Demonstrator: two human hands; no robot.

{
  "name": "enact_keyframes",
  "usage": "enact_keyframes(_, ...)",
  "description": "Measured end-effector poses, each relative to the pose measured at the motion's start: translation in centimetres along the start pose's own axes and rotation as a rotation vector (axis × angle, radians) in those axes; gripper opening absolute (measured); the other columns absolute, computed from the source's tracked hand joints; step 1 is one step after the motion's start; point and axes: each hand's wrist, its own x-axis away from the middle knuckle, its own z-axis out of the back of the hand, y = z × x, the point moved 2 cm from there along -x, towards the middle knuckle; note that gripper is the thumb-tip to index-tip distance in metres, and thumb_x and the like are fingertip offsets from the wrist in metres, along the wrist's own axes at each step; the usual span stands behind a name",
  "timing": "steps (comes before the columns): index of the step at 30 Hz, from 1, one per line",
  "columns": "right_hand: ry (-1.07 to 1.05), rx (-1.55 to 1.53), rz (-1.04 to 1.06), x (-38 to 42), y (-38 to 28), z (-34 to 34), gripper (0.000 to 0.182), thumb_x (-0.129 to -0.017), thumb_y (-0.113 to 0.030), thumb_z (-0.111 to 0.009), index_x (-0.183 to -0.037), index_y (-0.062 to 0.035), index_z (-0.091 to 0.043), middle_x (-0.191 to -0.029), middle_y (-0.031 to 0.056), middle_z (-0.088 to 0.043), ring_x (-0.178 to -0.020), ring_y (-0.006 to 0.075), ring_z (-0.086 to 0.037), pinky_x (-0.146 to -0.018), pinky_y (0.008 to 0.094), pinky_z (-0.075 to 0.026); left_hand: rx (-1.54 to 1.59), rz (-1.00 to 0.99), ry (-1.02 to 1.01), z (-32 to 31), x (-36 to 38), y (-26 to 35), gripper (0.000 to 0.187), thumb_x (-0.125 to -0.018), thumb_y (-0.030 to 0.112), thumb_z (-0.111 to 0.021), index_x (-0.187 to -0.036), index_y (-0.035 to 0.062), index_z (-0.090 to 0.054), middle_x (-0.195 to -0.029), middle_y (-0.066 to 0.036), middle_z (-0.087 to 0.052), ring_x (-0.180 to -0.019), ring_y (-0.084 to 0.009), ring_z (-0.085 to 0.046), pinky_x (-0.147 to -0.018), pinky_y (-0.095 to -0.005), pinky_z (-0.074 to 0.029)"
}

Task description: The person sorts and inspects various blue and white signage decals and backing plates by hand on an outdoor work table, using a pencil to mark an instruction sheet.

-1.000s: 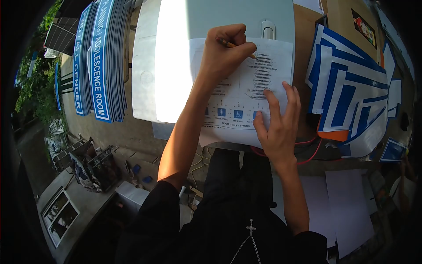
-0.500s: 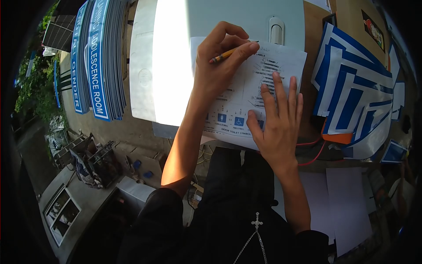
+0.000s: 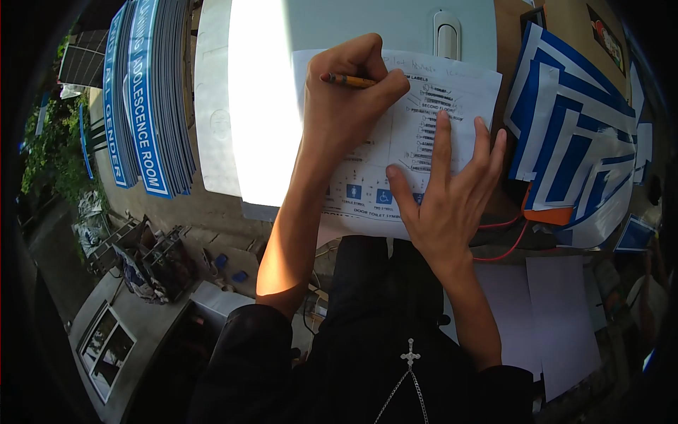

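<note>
My left hand is closed round an orange pencil over the upper left part of a printed sheet; the pencil's tip is hidden behind my fingers. The sheet carries a list with many crossed-out lines, faint handwriting along its top and blue toilet symbols near the bottom. My right hand lies on the sheet's lower right part, palm down with fingers spread, holding nothing. Under the sheet is a pale, smooth surface, brightly sunlit on its left. A recessed oval handle sits just above the sheet.
Stacked blue-and-white signs stand at the left. On the right are blue-and-white striped pieces, an orange object and a red cable. White sheets lie at the lower right.
My left hand has shifted slightly left, its fingers curled tighter and the pencil tilted differently, with its tip now hidden. My right hand's fingers have spread a little wider.
</note>
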Motion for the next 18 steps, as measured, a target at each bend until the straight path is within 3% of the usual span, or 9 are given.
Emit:
enact_keyframes(4, -0.045, -0.011, -0.029, -0.1, -0.2, 0.1, 0.072, -0.082, -0.051, -0.061, -0.143, -0.0207, -0.039, -0.142, 0.0206, -0.015, -0.135, 0.0468, -0.008, -0.107, 0.0604, -0.022, -0.022, 0.034, 0.022, -0.2, -0.2, 0.4, 0.028, -0.068, 0.002, -0.065, -0.056, 0.0034, -0.039, -0.048, 0.001, -0.043, -0.046, -0.0041, -0.035, -0.042, -0.0242, -0.027)
enact_keyframes(6, -0.061, 0.000, -0.028, -0.3, -0.3, 0.3, 0.069, -0.081, -0.050, -0.063, -0.142, -0.0255, -0.041, -0.143, 0.0204, -0.015, -0.135, 0.0465, -0.007, -0.107, 0.0603, -0.022, -0.089, -0.076, 0.049, -0.2, 0.2, 0.4, 0.029, -0.068, 0.001, -0.064, -0.057, 0.0031, -0.038, -0.047, 0.001, -0.040, -0.046, -0.0045, -0.033, -0.042, -0.0247, -0.027)
enact_keyframes(9, -0.035, 0.013, -0.029, -0.5, -0.4, 0.2, 0.066, -0.079, -0.051, -0.062, -0.139, -0.0293, -0.045, -0.144, 0.0225, -0.017, -0.133, 0.0491, -0.014, -0.099, 0.0656, -0.029, -0.189, -0.102, 0.006, -0.2, 0.8, 0.8, 0.029, -0.070, 0.000, -0.067, -0.057, 0.0025, -0.041, -0.051, 0.001, -0.045, -0.050, -0.0032, -0.040, -0.046, -0.0213, -0.032)
enact_keyframes(12, -0.023, 0.013, -0.035, -0.5, -0.4, 0.0, 0.067, -0.077, -0.050, -0.063, -0.138, -0.0295, -0.046, -0.145, 0.0222, -0.017, -0.133, 0.0488, -0.014, -0.099, 0.0649, -0.030, -0.215, -0.085, -0.038, -0.4, 0.6, 0.9, 0.027, -0.072, 0.000, -0.067, -0.058, 0.0022, -0.044, -0.052, 0.002, -0.047, -0.051, -0.0022, -0.042, -0.048, -0.0199, -0.035)
enact_keyframes(15, -0.049, -0.025, -0.052, -0.4, -0.3, 0.1, 0.069, -0.077, -0.044, -0.066, -0.140, -0.0299, -0.043, -0.147, 0.0204, -0.013, -0.135, 0.0466, -0.010, -0.106, 0.0601, -0.024, -0.256, -0.094, -0.030, -0.5, 0.3, 0.8, 0.026, -0.072, 0.001, -0.067, -0.059, 0.0024, -0.045, -0.052, 0.003, -0.046, -0.050, -0.0024, -0.041, -0.047, -0.0205, -0.035)
enact_keyframes(18, -0.004, 0.011, -0.038, -0.5, -0.3, -0.1, 0.066, -0.076, -0.049, -0.064, -0.137, -0.0296, -0.048, -0.145, 0.0226, -0.018, -0.133, 0.0482, -0.016, -0.099, 0.0621, -0.031, -0.264, -0.088, -0.013, -0.5, 0.3, 0.8, 0.026, -0.071, 0.003, -0.068, -0.059, 0.0025, -0.045, -0.052, 0.003, -0.046, -0.050, -0.0025, -0.040, -0.047, -0.0212, -0.034)
